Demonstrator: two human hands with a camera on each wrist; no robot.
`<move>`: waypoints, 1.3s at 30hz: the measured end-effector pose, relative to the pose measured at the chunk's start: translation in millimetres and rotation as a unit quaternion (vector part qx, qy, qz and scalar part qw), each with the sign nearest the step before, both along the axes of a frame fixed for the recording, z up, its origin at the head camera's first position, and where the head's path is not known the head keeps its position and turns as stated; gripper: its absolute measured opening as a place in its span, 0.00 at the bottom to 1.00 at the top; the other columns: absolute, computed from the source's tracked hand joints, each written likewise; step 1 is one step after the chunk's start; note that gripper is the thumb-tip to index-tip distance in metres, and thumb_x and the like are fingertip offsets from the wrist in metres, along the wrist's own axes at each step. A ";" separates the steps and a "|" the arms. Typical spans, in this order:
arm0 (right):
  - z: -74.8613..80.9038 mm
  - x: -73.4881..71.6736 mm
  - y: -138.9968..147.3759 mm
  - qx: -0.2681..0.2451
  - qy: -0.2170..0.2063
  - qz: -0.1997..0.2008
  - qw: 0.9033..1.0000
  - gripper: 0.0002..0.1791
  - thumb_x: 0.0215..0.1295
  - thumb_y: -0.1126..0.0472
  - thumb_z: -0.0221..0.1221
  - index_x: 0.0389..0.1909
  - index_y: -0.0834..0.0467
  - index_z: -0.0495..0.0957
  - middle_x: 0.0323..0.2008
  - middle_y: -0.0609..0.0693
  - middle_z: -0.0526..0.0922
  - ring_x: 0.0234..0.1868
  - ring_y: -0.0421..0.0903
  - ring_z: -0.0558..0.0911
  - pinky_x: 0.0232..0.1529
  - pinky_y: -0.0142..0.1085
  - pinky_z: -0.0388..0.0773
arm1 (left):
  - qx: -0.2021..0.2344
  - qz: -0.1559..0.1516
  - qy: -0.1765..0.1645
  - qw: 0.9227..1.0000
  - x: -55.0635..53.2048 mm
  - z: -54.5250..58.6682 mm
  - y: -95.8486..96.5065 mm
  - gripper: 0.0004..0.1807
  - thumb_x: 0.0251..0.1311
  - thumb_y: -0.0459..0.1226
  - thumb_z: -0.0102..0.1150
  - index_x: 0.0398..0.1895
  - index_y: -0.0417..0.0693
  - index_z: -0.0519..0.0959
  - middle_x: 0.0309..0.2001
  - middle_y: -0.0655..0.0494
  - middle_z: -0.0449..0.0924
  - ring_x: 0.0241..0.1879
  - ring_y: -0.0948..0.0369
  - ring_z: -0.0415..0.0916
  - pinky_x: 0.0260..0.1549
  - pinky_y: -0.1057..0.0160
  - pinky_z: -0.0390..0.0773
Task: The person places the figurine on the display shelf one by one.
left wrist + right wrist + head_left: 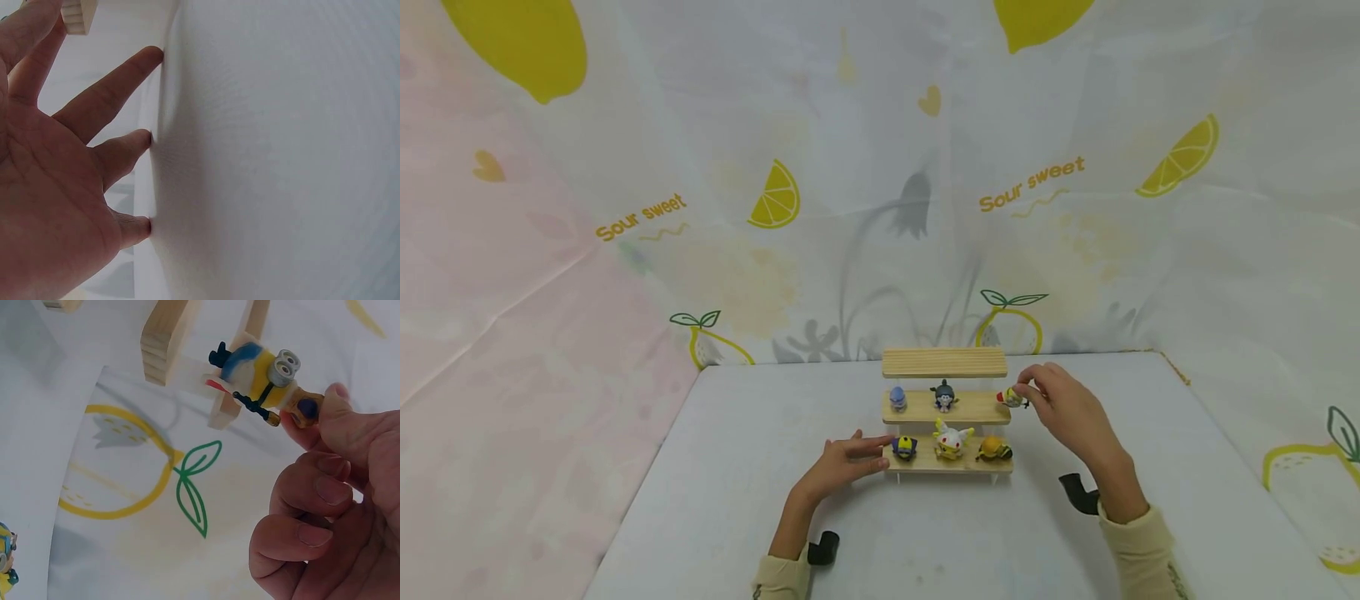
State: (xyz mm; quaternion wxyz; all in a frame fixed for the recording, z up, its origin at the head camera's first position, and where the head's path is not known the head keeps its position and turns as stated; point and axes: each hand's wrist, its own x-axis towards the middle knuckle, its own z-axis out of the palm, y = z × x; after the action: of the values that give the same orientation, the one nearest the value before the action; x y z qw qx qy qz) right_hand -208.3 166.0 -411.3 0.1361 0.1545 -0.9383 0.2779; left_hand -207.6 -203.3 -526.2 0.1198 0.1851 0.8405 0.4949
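Between the thumb and index finger of my right hand (1071, 417) is a Minion figurine (265, 375), pinched by its brown hat, its goggles and blue overalls showing. In the head view it is at the right end of the middle shelf (973, 408) of a three-tier wooden display stand (943, 360). My left hand (842, 468) is spread, fingers straight, several fingertips on the white table in the left wrist view. Its index finger and thumb reach the left end of the bottom shelf (921, 467), beside a purple-and-yellow figurine (904, 448).
A small blue figurine (898, 398) and a dark-haired figurine (944, 397) stand on the middle shelf. Below are a white figurine with yellow ears (951, 442) and an orange-yellow one (994, 448). A lemon-print cloth (865, 250) hangs behind the white table (760, 417).
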 end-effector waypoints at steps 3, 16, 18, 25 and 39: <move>1.4 -4.1 -5.2 0.001 -0.012 0.006 1.000 0.05 0.70 0.57 0.61 0.38 0.55 0.79 0.34 0.49 0.76 0.29 0.44 0.71 0.27 0.39 0.69 | 0.002 -0.002 0.000 1.000 -0.7 -0.1 0.2 0.23 0.62 0.50 0.65 0.61 0.65 0.80 0.51 0.56 0.84 0.73 0.42 0.48 0.59 0.26 0.20; -0.2 -12.4 -19.3 0.028 -0.036 0.029 0.999 0.05 0.69 0.58 0.61 0.38 0.55 0.80 0.30 0.46 0.73 0.25 0.42 0.68 0.24 0.36 0.67 | 0.002 -0.001 -0.001 1.000 -2.6 2.2 0.6 0.22 0.62 0.50 0.65 0.61 0.65 0.80 0.51 0.57 0.84 0.73 0.42 0.49 0.58 0.26 0.19; -0.9 -13.5 -20.6 0.031 -0.036 0.029 0.998 0.05 0.69 0.57 0.61 0.39 0.55 0.80 0.30 0.46 0.72 0.25 0.42 0.68 0.24 0.36 0.67 | 0.002 -0.001 -0.002 1.000 -2.7 2.1 0.6 0.23 0.62 0.50 0.65 0.61 0.65 0.80 0.51 0.57 0.84 0.73 0.42 0.49 0.59 0.26 0.19; -1.7 -17.4 -24.4 0.038 -0.032 0.033 0.998 0.06 0.70 0.57 0.60 0.41 0.55 0.81 0.32 0.47 0.74 0.27 0.43 0.70 0.26 0.37 0.68 | 0.003 -0.002 0.000 1.000 -1.8 2.7 0.5 0.23 0.62 0.50 0.65 0.62 0.63 0.80 0.52 0.56 0.84 0.73 0.41 0.48 0.58 0.25 0.20; -5.9 -20.2 -26.6 0.036 -0.027 0.042 0.998 0.06 0.72 0.57 0.58 0.44 0.53 0.80 0.35 0.47 0.76 0.29 0.43 0.71 0.29 0.38 0.70 | 0.003 0.001 -0.006 1.000 0.0 0.8 -0.4 0.22 0.62 0.50 0.65 0.61 0.65 0.80 0.51 0.55 0.84 0.73 0.42 0.49 0.59 0.26 0.19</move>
State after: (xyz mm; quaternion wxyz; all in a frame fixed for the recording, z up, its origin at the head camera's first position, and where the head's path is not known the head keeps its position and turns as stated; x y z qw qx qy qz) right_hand -228.5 139.4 -417.2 0.0928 0.1913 -0.9436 0.2537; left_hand -207.6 -203.7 -525.4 0.1240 0.1817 0.8386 0.4983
